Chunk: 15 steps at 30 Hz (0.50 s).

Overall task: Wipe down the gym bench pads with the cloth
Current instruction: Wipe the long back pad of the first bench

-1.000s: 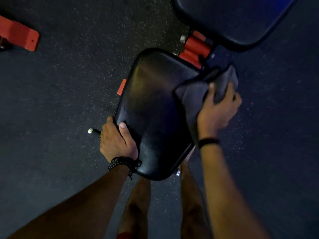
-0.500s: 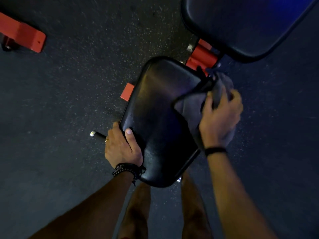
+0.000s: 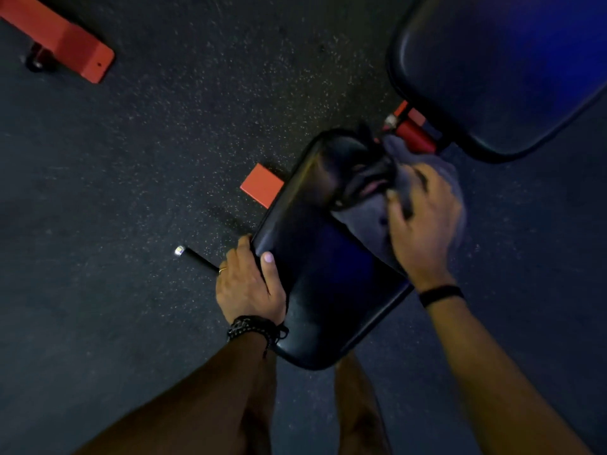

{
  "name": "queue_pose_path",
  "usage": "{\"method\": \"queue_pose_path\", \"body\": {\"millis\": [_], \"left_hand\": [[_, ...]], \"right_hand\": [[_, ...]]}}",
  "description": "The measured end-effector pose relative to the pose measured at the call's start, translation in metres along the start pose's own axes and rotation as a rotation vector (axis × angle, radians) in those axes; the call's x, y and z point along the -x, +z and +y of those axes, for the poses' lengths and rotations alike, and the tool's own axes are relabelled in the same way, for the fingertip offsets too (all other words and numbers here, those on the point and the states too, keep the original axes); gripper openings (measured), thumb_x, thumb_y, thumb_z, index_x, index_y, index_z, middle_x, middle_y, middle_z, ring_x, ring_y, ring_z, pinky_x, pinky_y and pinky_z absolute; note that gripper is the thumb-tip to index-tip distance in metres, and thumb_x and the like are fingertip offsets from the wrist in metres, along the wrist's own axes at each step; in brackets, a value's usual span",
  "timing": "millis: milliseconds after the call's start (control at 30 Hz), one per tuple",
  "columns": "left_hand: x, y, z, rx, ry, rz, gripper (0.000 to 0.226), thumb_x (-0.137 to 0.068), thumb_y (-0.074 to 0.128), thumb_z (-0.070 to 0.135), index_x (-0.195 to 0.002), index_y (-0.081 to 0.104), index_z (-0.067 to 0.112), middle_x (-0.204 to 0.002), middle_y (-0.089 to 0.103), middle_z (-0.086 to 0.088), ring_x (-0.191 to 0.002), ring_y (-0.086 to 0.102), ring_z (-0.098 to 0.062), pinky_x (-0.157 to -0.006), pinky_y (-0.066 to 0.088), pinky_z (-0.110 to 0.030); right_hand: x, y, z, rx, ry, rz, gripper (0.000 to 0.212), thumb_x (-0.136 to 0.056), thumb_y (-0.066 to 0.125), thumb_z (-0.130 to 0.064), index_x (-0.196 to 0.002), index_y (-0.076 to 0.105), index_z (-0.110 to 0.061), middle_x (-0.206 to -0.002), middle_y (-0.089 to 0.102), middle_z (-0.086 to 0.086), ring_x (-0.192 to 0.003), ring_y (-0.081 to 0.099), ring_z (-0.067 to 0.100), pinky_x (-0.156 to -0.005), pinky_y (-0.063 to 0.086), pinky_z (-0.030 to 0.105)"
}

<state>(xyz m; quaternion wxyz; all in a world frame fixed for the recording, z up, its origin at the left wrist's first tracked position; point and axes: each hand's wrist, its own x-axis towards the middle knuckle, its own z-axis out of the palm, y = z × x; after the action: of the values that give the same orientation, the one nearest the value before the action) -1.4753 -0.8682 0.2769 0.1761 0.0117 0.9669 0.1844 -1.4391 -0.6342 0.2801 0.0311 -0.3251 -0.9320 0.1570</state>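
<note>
The left hand grips the seat pad's near edge, thumb on top. The right hand presses the bunched grey cloth onto the pad's far right side. The cloth could snag on the red hinge beside it. No readable writing anywhere.

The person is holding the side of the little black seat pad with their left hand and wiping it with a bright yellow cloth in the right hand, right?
Almost. The head view shows the cloth is grey, not bright yellow. The rest holds: the left hand grips the side of the small black seat pad, and the right hand wipes it with the cloth.
</note>
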Motion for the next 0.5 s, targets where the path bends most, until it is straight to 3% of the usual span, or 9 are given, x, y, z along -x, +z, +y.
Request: {"method": "queue_pose_path", "body": {"millis": [100,167,233,367,433,500], "left_hand": [[-0.001,-0.001,-0.002,0.013,-0.005,-0.007,0.061,-0.1,0.021,0.046,-0.132,0.05,0.003,-0.111,0.063,-0.017,-0.099,0.061,-0.039,-0.086,0.051,-0.049],[-0.002,0.0,-0.003,0.019,0.007,-0.007,0.061,-0.1,0.021,0.047,-0.133,0.049,0.004,-0.112,0.063,-0.016,-0.101,0.061,-0.038,-0.087,0.051,-0.049],[-0.003,0.0,-0.004,0.007,0.012,0.001,0.061,-0.1,0.02,0.048,-0.131,0.05,0.004,-0.111,0.062,-0.015,-0.099,0.061,-0.037,-0.084,0.05,-0.047],[-0.002,0.005,-0.013,0.021,0.015,0.01,0.056,-0.093,0.03,0.041,-0.111,0.06,-0.003,-0.099,0.063,-0.023,-0.089,0.061,-0.041,-0.076,0.05,-0.047],[-0.003,0.003,-0.014,0.042,-0.005,-0.01,0.058,-0.085,0.036,0.04,-0.117,0.06,-0.003,-0.105,0.064,-0.022,-0.092,0.062,-0.041,-0.08,0.052,-0.047],[-0.001,0.001,-0.013,0.023,0.026,-0.024,0.06,-0.085,0.038,0.041,-0.127,0.055,0.002,-0.108,0.063,-0.017,-0.095,0.061,-0.038,-0.081,0.052,-0.046]], "right_hand": [[-0.017,0.003,-0.016,0.072,0.178,-0.009,0.049,-0.095,0.04,-0.041,-0.134,0.055,-0.015,-0.131,0.054,0.013,-0.122,0.049,0.034,-0.099,0.039,0.054],[-0.046,0.015,-0.054,0.126,0.179,-0.027,0.049,-0.096,0.041,-0.041,-0.14,0.049,-0.023,-0.134,0.051,0.008,-0.126,0.045,0.031,-0.1,0.032,0.052],[-0.059,0.026,-0.098,0.179,-0.016,-0.073,0.047,-0.093,0.043,-0.041,-0.137,0.051,-0.027,-0.134,0.051,0.006,-0.126,0.043,0.029,-0.101,0.031,0.052],[0.004,0.03,-0.138,0.169,-0.646,-0.265,0.044,-0.084,0.048,-0.038,-0.124,0.063,-0.025,-0.13,0.056,0.007,-0.126,0.047,0.028,-0.11,0.026,0.056],[0.019,0.022,-0.111,0.035,-0.691,-0.309,0.046,-0.082,0.051,-0.031,-0.125,0.065,-0.021,-0.135,0.057,0.008,-0.131,0.046,0.029,-0.114,0.022,0.057],[0.006,0.011,-0.076,0.019,-0.645,-0.225,0.047,-0.078,0.054,-0.026,-0.123,0.065,-0.017,-0.133,0.058,0.01,-0.129,0.049,0.031,-0.111,0.027,0.058]]}}
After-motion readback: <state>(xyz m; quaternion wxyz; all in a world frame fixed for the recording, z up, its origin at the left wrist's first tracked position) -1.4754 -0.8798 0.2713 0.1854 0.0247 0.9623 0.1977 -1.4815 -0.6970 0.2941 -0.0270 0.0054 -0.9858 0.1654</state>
